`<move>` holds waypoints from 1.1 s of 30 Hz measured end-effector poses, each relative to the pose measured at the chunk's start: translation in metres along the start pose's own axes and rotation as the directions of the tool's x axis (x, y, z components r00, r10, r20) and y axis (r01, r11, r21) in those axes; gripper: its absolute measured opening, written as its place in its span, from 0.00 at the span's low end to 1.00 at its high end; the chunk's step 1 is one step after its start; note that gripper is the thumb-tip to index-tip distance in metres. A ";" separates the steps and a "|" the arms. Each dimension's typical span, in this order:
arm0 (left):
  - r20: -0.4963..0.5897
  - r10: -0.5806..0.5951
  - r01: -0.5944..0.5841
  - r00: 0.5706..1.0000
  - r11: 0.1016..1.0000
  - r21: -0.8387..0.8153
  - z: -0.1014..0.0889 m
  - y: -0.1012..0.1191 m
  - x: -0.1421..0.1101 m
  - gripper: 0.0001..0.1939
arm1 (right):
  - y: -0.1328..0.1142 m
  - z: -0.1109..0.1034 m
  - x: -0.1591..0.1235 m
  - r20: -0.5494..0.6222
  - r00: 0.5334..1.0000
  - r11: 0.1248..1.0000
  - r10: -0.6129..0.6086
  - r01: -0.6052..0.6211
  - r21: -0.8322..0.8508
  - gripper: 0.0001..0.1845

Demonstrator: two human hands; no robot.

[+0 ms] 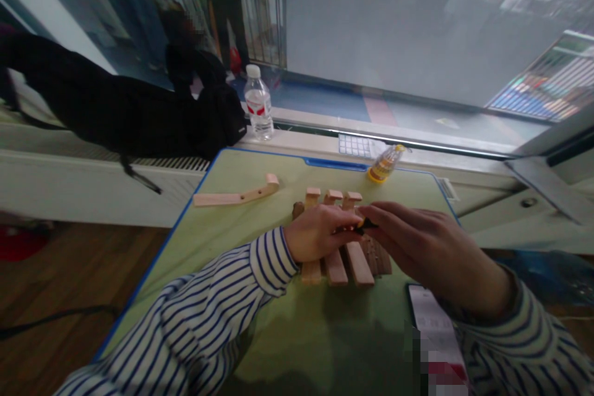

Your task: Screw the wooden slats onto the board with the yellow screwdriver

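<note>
Over the middle of the table, my left hand (315, 232) pinches a small black and yellow piece (366, 223) between thumb and fingers. My right hand (427, 250) closes its fingertips on the same piece from the right; its kind is too small and covered to make out. Beneath both hands lie three pale wooden slats (336, 269) side by side, with raised blocks at their far ends. They rest across a darker brown wooden part (378, 255), partly hidden. Farther left, a loose wooden slat (218, 198) with two holes and an upturned end lies apart from my hands.
A small bottle with yellow ends (383, 166) stands at the table's back right. A phone-like flat object (429, 309) lies under my right forearm. On the window ledge are a water bottle (258, 105) and a black bag (162, 114). People stand beyond the glass.
</note>
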State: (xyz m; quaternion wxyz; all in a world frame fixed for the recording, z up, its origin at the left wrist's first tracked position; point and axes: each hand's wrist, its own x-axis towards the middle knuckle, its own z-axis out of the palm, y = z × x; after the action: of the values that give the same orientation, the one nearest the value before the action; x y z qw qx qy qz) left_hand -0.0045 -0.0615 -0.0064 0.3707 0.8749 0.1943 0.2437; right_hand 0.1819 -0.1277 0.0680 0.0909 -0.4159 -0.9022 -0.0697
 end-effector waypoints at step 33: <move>-0.075 -0.062 0.067 0.995 0.996 0.063 0.002 0.004 0.000 0.11 | 0.004 -0.003 0.001 0.033 0.999 0.993 -0.004 0.000 0.119 0.21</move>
State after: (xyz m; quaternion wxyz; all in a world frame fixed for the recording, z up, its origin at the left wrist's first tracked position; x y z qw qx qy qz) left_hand -0.0022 -0.0656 -0.0045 0.3424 0.8703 0.2438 0.2568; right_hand 0.1840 -0.1249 0.0713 0.1006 -0.4101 -0.9064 -0.0088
